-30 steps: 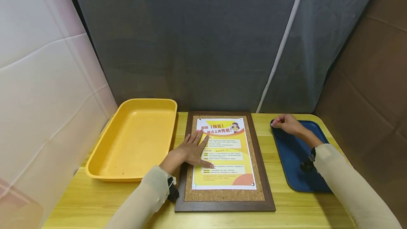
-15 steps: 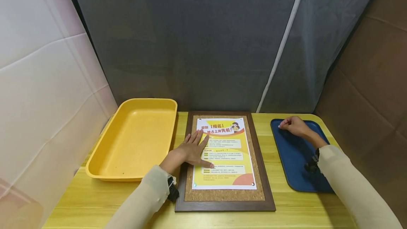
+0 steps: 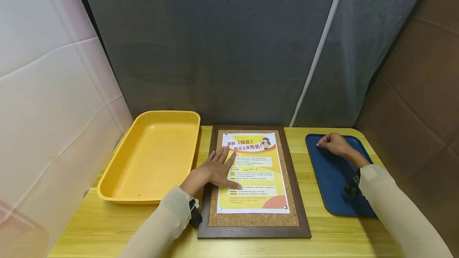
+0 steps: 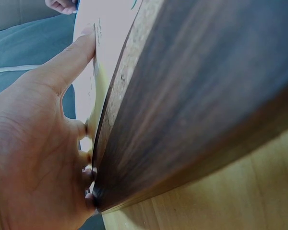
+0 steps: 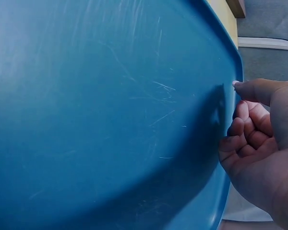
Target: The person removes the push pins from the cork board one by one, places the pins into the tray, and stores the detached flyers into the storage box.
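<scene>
My left hand [image 3: 215, 170] lies with spread, straight fingers on a printed yellow-and-white sheet [image 3: 251, 202]. The sheet is on a cork board [image 3: 251, 221] with a dark wooden frame [image 3: 251, 232], and small round tacks [image 3: 285, 207] show at its corners. In the left wrist view the thumb [image 4: 77, 55] reaches across the paper. Over the far left part of a blue tray [image 3: 331, 194] is my right hand [image 3: 333, 144]. Its fingers are curled and the thumb [image 5: 259, 90] points at the tray's rim; a pale spot shows at the thumb tip, and I cannot tell whether anything is pinched there.
A deep yellow tray [image 3: 150, 158] stands left of the board, with a few tiny dark specks on its floor. All rest on a wooden table [image 3: 118, 226]. A grey cloth [image 3: 197, 51] rises behind, with a white cloth [image 3: 53, 90] left and a brown one [image 3: 416, 102] right.
My right hand has moved from the blue tray's far left corner a little to the right, over the tray. The left hand, sheet and board have stayed in place.
</scene>
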The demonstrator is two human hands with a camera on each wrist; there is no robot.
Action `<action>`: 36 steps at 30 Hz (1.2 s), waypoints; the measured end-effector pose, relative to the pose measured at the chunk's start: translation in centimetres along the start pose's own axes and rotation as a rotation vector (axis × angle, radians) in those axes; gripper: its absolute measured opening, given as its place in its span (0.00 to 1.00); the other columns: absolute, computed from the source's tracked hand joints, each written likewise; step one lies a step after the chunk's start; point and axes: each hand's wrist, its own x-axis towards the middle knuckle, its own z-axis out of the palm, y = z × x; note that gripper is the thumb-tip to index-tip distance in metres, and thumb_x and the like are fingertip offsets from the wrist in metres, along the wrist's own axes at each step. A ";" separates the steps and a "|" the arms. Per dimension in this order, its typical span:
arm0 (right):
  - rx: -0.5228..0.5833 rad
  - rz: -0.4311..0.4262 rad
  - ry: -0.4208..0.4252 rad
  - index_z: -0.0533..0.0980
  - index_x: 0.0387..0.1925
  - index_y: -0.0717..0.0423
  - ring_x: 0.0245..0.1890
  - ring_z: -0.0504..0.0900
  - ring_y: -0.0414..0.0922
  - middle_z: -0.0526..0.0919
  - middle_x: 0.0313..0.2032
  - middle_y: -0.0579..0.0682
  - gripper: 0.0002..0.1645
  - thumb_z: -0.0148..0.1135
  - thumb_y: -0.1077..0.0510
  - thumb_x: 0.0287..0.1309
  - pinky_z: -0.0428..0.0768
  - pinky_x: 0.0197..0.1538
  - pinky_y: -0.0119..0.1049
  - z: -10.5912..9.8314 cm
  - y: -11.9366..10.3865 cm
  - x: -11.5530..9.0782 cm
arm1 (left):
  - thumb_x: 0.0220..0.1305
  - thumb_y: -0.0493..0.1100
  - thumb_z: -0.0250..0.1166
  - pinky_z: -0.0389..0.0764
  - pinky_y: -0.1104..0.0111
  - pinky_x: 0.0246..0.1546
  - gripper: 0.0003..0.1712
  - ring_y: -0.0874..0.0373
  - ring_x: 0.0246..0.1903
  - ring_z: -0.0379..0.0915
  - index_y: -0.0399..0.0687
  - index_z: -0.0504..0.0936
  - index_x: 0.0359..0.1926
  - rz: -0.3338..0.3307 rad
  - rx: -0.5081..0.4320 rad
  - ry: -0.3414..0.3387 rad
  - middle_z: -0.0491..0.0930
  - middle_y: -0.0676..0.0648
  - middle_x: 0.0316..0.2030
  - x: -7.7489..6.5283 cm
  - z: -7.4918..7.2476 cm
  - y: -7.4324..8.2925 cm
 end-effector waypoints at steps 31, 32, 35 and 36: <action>0.003 -0.031 0.026 0.82 0.45 0.67 0.39 0.80 0.48 0.87 0.39 0.58 0.12 0.60 0.60 0.76 0.78 0.42 0.38 0.5 -0.5 -0.1 | 0.60 0.82 0.62 0.34 0.45 0.82 0.72 0.44 0.84 0.23 0.53 0.36 0.87 -0.008 0.004 -0.010 0.30 0.41 0.85 0.0 0.0 0.0; 0.009 -0.032 0.024 0.82 0.46 0.67 0.39 0.81 0.48 0.87 0.40 0.58 0.12 0.60 0.60 0.76 0.78 0.42 0.38 0.5 -0.7 -0.1 | 0.60 0.82 0.62 0.34 0.45 0.82 0.72 0.44 0.84 0.23 0.53 0.36 0.87 -0.007 0.004 -0.011 0.30 0.40 0.85 0.0 0.0 0.0; 0.025 -0.035 0.019 0.82 0.47 0.67 0.39 0.81 0.49 0.87 0.39 0.58 0.13 0.60 0.59 0.77 0.78 0.42 0.38 0.7 -1.5 0.0 | 0.60 0.82 0.62 0.34 0.45 0.82 0.72 0.44 0.84 0.23 0.53 0.35 0.87 -0.007 0.004 -0.012 0.29 0.40 0.85 0.0 0.0 0.0; 0.029 -0.035 0.021 0.81 0.47 0.67 0.38 0.81 0.49 0.87 0.39 0.59 0.13 0.60 0.59 0.77 0.78 0.42 0.38 0.8 -1.7 0.1 | 0.60 0.82 0.62 0.34 0.45 0.82 0.72 0.44 0.84 0.23 0.53 0.35 0.87 -0.006 0.006 -0.014 0.29 0.40 0.85 0.0 0.0 0.0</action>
